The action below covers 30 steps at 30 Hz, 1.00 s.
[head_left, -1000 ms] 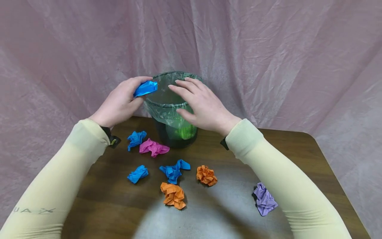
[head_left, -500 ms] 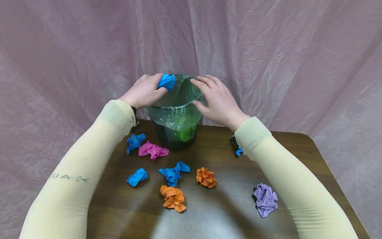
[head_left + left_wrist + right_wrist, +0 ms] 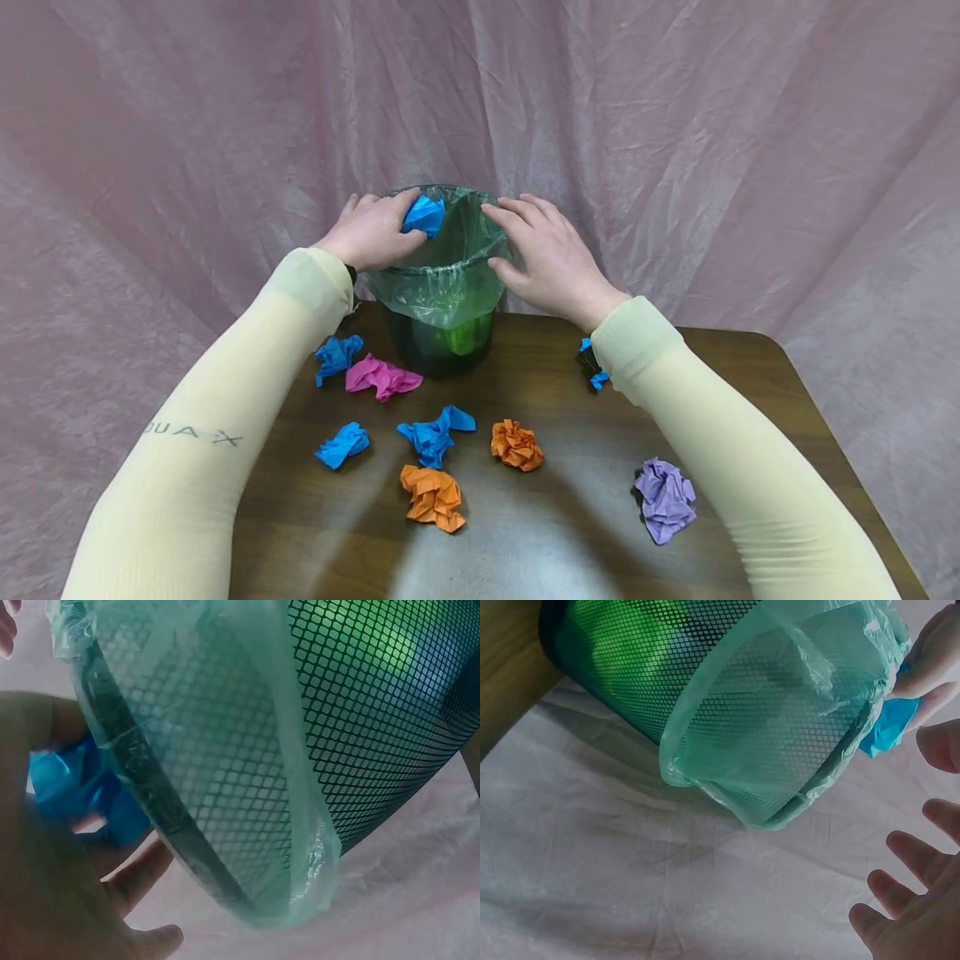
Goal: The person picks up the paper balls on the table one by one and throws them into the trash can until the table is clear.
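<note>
My left hand (image 3: 371, 233) grips a crumpled blue paper (image 3: 425, 217) between thumb and fingers. The paper is at the left side of the mouth of a black mesh wastebasket (image 3: 438, 354), lined with a translucent green bag (image 3: 442, 304) folded over its rim. In the left wrist view the blue paper (image 3: 86, 791) shows just beyond the rim. My right hand (image 3: 551, 258), fingers spread and holding nothing, hovers beside the rim's right side. Something bright green (image 3: 641, 645) shows through the mesh low in the basket.
On the wooden table (image 3: 570, 533) lie several crumpled papers: pink (image 3: 382, 377), blue (image 3: 337, 358), another blue (image 3: 433, 435), orange (image 3: 517, 444) and purple (image 3: 665, 500). Bits of blue paper (image 3: 599, 381) peek out by my right wrist. A pink curtain (image 3: 675, 150) hangs behind.
My left hand has carried the blue paper rightward from outside the rim to over the wastebasket's mouth. My right hand has shifted right, off the opening to its right side.
</note>
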Tool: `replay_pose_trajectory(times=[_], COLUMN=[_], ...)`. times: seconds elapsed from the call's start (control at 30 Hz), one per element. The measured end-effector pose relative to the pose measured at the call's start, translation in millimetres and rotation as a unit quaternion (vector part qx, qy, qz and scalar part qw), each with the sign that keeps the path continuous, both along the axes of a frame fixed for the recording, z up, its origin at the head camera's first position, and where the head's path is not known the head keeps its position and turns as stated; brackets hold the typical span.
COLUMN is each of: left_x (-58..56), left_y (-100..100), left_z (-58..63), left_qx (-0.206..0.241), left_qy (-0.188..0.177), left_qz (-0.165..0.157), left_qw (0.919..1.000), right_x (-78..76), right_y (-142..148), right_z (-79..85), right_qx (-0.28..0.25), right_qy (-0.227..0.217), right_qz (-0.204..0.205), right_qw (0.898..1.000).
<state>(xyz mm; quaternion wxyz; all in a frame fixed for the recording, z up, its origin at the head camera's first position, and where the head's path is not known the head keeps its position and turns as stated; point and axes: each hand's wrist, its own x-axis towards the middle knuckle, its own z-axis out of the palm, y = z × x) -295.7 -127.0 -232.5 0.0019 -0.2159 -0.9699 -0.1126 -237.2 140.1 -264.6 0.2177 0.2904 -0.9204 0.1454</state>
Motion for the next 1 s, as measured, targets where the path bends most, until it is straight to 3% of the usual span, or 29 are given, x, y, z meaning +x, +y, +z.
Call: replay_pose_trajectory(times=[0.23,1.0], left_x=[0.7,4.2], left_y=[-1.3,-2.1], left_z=[0.5,1.0], left_qx=[-0.011,-0.013], left_qy=[-0.001,0.017], left_qz=[0.012,-0.004], left_qw=[0.9999,0.9998], right_x=[0.5,1.0], right_y=[0.5,4.0], right_z=[-0.1,-1.9], right_qx=[0.003,0.017], right_qy=[0.002,-0.001], right_qz=[-0.002,0.001], right_qw=[1.000,1.000])
